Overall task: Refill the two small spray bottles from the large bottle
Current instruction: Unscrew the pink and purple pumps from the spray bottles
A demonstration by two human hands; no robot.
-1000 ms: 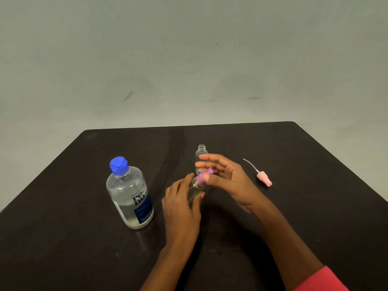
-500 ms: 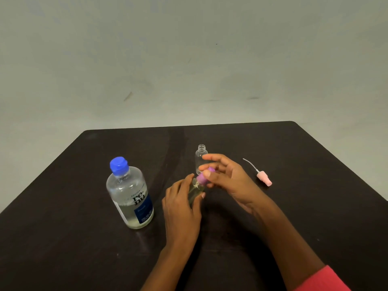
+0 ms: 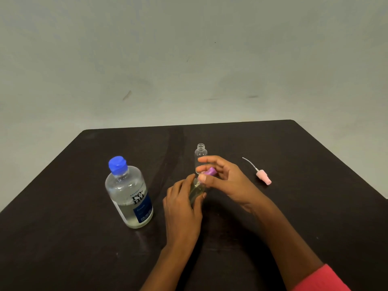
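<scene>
While gripped: the small spray bottle sits between both hands near the middle of the surface, tilted with its top leaning away from the person; its clear body shows pale yellowish liquid.
Purple spray cap: the purple cap is at the top of that bottle, pinched by fingers; whether it is fully seated on the neck cannot be told.
Left hand: the left hand is wrapped around the bottle's body from the left, fingers curled closed on it, wrist low over the surface.
Right hand: the right hand holds the purple cap between thumb and forefinger, the other fingers spread loosely above it.
Second small bottle: the empty bottle stands upright just behind the right hand's fingers, clear, neck open with no cap; its lower part is hidden by those fingers.
Pink sprayer: the pink sprayer head lies on its side to the right of the hands, apart from both small bottles, its thin dip tube pointing up and left.
Large bottle: the large bottle stands upright left of the left hand, near but not touching it, blue cap on, clear liquid filling roughly the lower part, dark blue label facing the camera.
Sleeve: a pink-red sleeve shows on the right forearm at the lower edge.
Surface: dark, matte, with a pale wall behind it.
</scene>
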